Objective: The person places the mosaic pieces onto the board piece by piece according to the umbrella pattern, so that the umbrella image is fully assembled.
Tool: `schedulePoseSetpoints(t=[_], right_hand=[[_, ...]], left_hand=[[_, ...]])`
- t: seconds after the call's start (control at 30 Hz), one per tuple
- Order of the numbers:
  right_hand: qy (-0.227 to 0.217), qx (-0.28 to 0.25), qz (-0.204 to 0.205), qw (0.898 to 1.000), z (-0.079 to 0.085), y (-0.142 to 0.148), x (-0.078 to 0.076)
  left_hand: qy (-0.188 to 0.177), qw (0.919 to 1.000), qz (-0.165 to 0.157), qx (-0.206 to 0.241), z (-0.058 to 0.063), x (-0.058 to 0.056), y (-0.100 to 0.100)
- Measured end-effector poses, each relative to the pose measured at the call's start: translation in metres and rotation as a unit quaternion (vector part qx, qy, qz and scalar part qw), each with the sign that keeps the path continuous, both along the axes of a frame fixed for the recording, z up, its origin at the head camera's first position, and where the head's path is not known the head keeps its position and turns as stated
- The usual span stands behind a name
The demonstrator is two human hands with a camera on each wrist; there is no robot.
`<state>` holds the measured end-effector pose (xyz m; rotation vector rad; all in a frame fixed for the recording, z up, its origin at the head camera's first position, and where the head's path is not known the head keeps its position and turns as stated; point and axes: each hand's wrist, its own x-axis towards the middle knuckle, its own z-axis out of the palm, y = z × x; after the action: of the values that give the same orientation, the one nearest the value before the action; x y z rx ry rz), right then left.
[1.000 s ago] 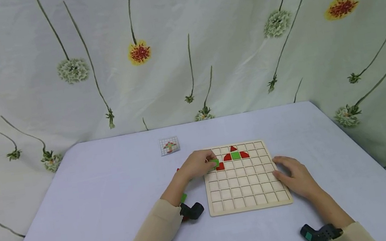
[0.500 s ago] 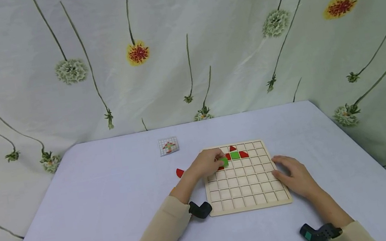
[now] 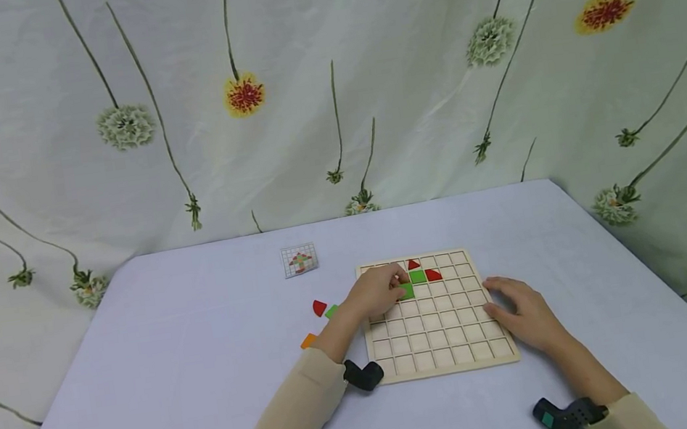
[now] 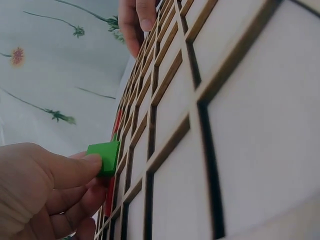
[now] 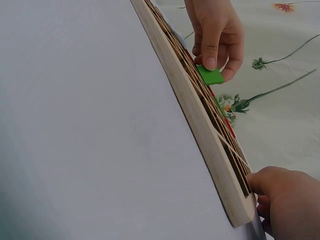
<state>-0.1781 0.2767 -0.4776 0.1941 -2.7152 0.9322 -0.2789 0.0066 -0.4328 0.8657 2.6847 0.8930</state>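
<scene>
My left hand [image 3: 376, 292] pinches a green square tile [image 3: 406, 291] between thumb and fingers, over the upper left part of a wooden grid board [image 3: 440, 340]. In the left wrist view this green tile [image 4: 104, 157] is tilted, close over the cells. Beside it on the board lie a red triangle [image 3: 413, 264], another green square [image 3: 417, 276] and a red quarter-round piece [image 3: 434, 275]. The left hand hides other red pieces in the head view. My right hand [image 3: 524, 313] rests at the board's right edge, its thumb [image 5: 262, 181] touching the rim, fingers relaxed.
Left of the board lie a loose red quarter-round piece [image 3: 319, 308], a green piece [image 3: 331, 311] and an orange piece [image 3: 308, 340], partly behind my left forearm. A small picture card [image 3: 300, 259] with a coloured grid pattern lies farther back on the white table [image 3: 204, 351].
My left hand has carried the green tile a short way right across the board. Loose pieces left of the board now show past the forearm. The right hand stays put.
</scene>
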Motion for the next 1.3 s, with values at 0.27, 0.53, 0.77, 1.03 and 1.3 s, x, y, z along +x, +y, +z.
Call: schedulePoseSetpoints(t=[0.27, 0.53, 0.77, 1.03, 1.3], right_hand=[[0.004, 0.000, 0.003, 1.000, -0.0001, -0.0001, -0.0005], [0.006, -0.002, 0.002, 1.000, -0.0005, -0.0007, -0.0003], [-0.003, -0.002, -0.002, 1.000, 0.0004, -0.0002, -0.0001], [-0.011, -0.003, -0.001, 1.000, -0.0006, -0.0001, -0.0009], [-0.010, 0.002, -0.002, 1.000, 0.0015, -0.0007, 0.0002]], left_hand=[[0.011, 0.9999, -0.003, -0.009, -0.0011, 0.0001, -0.0004], [0.026, 0.9995, -0.004, -0.019, 0.0000, 0.0031, -0.0003], [0.040, 0.9991, -0.001, -0.014, -0.0010, 0.0033, 0.0004], [0.053, 0.9986, -0.004, -0.009, -0.0039, 0.0007, -0.0010], [0.040, 0.9991, 0.002, -0.017, -0.0022, 0.0020, -0.0038]])
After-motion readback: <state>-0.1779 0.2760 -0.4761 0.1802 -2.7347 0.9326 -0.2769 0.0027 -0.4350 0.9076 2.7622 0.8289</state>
